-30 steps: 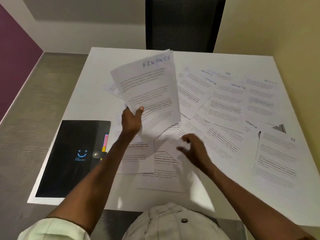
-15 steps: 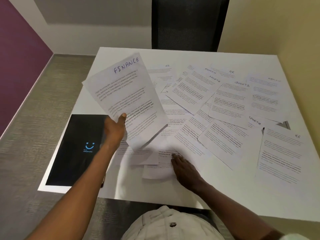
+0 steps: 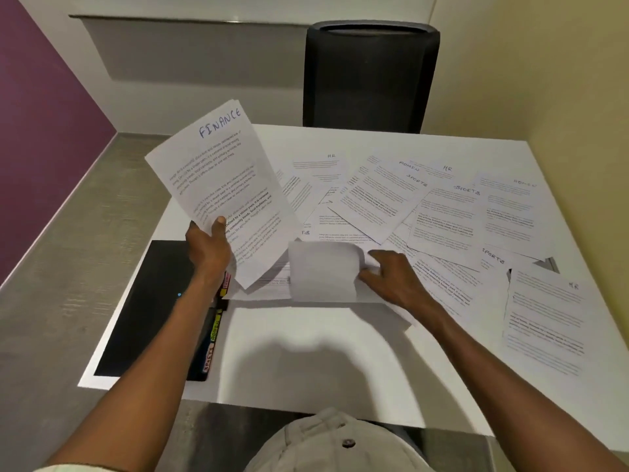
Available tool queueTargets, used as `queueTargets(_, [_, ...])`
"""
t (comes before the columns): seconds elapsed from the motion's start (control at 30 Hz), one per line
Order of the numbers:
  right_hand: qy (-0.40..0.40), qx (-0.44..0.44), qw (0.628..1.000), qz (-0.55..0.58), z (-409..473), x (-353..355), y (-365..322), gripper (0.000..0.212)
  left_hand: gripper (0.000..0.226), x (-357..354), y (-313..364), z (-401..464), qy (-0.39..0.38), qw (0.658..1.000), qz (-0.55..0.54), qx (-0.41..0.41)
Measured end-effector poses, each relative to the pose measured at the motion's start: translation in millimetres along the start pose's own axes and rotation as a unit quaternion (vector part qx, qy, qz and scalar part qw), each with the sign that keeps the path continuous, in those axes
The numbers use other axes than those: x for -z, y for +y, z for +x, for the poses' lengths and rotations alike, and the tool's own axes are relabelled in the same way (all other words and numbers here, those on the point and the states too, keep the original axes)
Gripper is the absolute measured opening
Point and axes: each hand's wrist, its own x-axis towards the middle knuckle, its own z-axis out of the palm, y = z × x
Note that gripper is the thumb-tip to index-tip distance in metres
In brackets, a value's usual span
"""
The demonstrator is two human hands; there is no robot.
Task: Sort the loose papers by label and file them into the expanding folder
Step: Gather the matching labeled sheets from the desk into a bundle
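Two bare hands work over a white rectangular bench [image 3: 306,352] that fills the middle of the frame. Behind its far edge, at upper centre, stands a black mesh-backed chair [image 3: 369,76]. Printed white paper sheets [image 3: 446,226] lie fanned and overlapping across the right half of the bench, with handwritten labels at their tops reading HR, ADMIN and SPORTS; one HR sheet [image 3: 544,321] lies apart from the fan at the right edge of the frame. On the left side of the bench, at lower left, lies a flat black expanding folder [image 3: 149,311], closed, with coloured index tabs [image 3: 214,335] showing along its right edge.

Raised above the bench at centre left is a thin stack of white sheets headed FINANCE [image 3: 224,189] in blue handwriting, tilted with its top toward the upper left. The left hand [image 3: 208,248] holds this stack at its lower left corner, thumb pressed on the front and fingers hidden behind, so its grip is clamped on the paper. Just to the right, near the centre of the frame, the right hand [image 3: 391,279] pinches a white sheet [image 3: 323,270] that curls up blank side showing, partly lifted off the sheets under it; its grip is closed on that sheet's right edge.
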Motion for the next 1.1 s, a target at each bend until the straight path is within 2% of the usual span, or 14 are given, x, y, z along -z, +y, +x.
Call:
queueTargets(0.1, [0.072, -0.029, 0.996, 0.053, 12, 44, -24, 0.04, 0.04, -4, 0, -1, -0.008, 1.0, -0.013, 0.011])
queueTargets(0.23, [0.184, -0.014, 0.979, 0.091, 14, 89, -56, 0.022, 0.04, -8, 0, -1, -0.007, 1.0, -0.016, 0.013])
queueTargets(0.37, [0.297, 0.075, 0.948, 0.083, 10, 98, -72, 0.018, 0.039, -5, 1, 6, -0.006, 0.999, -0.031, 0.014])
queueTargets(0.43, [0.309, 0.146, 0.938, 0.05, 9, 89, -70, 0.013, 0.039, -2, 1, 10, 0.0, 0.999, -0.031, 0.018])
queueTargets(0.53, [0.23, 0.231, 0.945, 0.023, 8, 61, -45, 0.025, 0.038, 1, 0, 14, 0.005, 0.999, -0.029, 0.03])
queueTargets(0.67, [0.119, 0.221, 0.967, -0.036, 1, 14, 10, 0.022, 0.037, -2, -4, 15, 0.002, 0.999, -0.028, 0.043])
queueTargets(0.77, [0.034, 0.184, 0.976, -0.109, -13, -24, 57, 0.026, 0.039, -6, -7, 12, 0.002, 0.999, -0.03, 0.045])
queueTargets(0.83, [-0.08, 0.111, 0.975, -0.175, -21, -42, 85, 0.045, 0.039, -9, -10, 11, -0.004, 0.998, -0.032, 0.052])
queueTargets(0.93, [-0.252, -0.003, 0.933, -0.257, -33, -51, 110, 0.074, 0.039, -13, -12, 9, -0.012, 0.998, -0.023, 0.053])
queueTargets(1.0, [-0.256, -0.054, 0.938, -0.229, -38, -50, 115, 0.073, 0.04, -15, -13, 9, -0.016, 0.998, -0.014, 0.053])
queueTargets(1.1, [-0.114, -0.151, 0.968, -0.163, -38, -48, 118, 0.055, 0.042, -19, -14, 9, -0.01, 0.998, -0.002, 0.056])
